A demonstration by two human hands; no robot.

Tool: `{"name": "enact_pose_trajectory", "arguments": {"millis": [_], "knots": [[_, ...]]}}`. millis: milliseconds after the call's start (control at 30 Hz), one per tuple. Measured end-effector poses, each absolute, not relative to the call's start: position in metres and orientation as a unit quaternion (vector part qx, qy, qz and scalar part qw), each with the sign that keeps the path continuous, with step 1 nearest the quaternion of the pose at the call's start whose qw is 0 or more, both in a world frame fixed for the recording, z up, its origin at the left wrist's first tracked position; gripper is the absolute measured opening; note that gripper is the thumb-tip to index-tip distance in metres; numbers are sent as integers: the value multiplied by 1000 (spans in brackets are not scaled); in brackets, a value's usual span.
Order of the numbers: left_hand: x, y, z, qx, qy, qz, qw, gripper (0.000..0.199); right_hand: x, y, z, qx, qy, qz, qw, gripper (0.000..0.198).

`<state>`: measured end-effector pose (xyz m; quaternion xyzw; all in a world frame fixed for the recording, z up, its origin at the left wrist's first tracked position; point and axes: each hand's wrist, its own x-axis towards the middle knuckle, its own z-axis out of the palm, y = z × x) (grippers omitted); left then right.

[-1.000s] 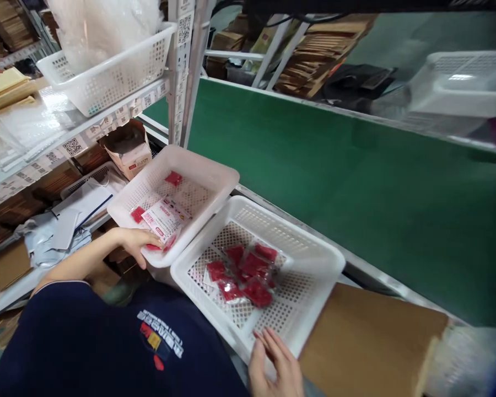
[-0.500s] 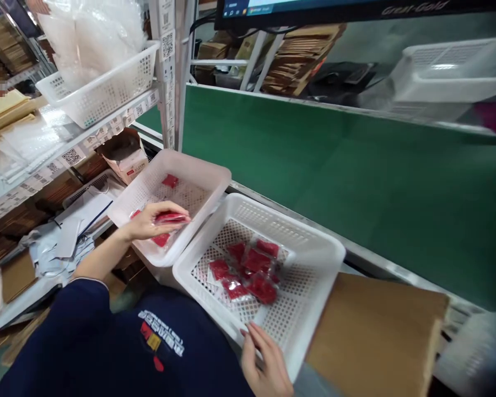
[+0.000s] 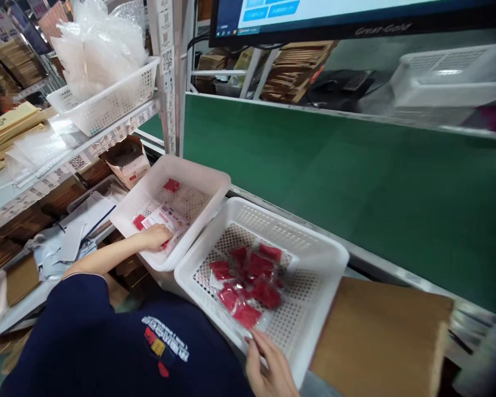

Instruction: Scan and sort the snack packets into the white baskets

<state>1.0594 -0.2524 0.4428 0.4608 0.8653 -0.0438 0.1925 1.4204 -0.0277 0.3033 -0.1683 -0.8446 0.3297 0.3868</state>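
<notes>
My left hand [image 3: 158,237] reaches down into the left plastic basket [image 3: 209,175]. Its fingers are curled over a small red packet [image 3: 165,246], mostly covered by them. Against the hand lies a clear bag with a white printed label [image 3: 162,217]; a red packet [image 3: 139,221] and another red packet [image 3: 171,185] are also in this basket. My right hand [image 3: 270,364] grips the near rim of the right white basket [image 3: 320,251] between thumb and fingers. Several clear bags with red contents [image 3: 259,266] lie piled inside it.
A cardboard sheet [image 3: 384,331] lies right of the baskets. Behind them runs a green belt-like surface [image 3: 334,171], under a monitor [image 3: 355,22]. On the left shelf stands a basket [image 3: 107,113] of clear plastic bags. An opened carton [image 3: 130,165] sits below it.
My left hand has lowered from above the left basket into it, and the printed label now shows there. Another red packet lies at the near side of the right basket's pile. The right hand stays at the rim.
</notes>
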Motion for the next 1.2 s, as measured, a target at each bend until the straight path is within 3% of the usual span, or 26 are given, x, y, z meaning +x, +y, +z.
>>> {"name": "enact_pose_trajectory", "arguments": {"millis": [100, 233, 433, 533, 733, 833, 933, 1000, 1067, 1133, 1200], "knots": [[1040, -268, 457, 418, 891, -25, 176, 15, 1418, -23, 305, -115, -856, 309, 398, 23], [1001, -302, 481, 327, 931, -60, 152, 15, 1417, -22, 303, -107, -857, 293, 411, 22], [1001, -317, 474, 306, 931, -116, 163, 27, 1416, -25, 302, -120, -861, 268, 416, 22], [1013, -313, 489, 257, 948, -148, 113, 41, 1415, -25, 303, -125, -856, 281, 415, 23], [1040, -313, 564, 134, 972, -183, -60, 37, 1412, -25, 304, -128, -860, 260, 420, 23], [1058, -306, 595, 119, 973, -119, -159, 29, 1410, -26, 307, -129, -863, 257, 415, 23], [1072, -280, 599, 187, 958, 57, -212, 22, 1409, -26, 310, -122, -865, 249, 418, 22], [1073, -252, 585, 286, 923, 191, -175, 23, 1410, -25, 310, -119, -866, 245, 420, 22], [1063, -218, 565, 392, 874, 275, -83, 36, 1411, -25, 309, -117, -866, 250, 417, 23], [1040, -187, 545, 429, 852, 301, -8, 55, 1413, -26, 305, -120, -865, 260, 412, 24], [1009, -165, 531, 371, 888, 270, 13, 61, 1415, -26, 301, -132, -864, 261, 410, 24]]}}
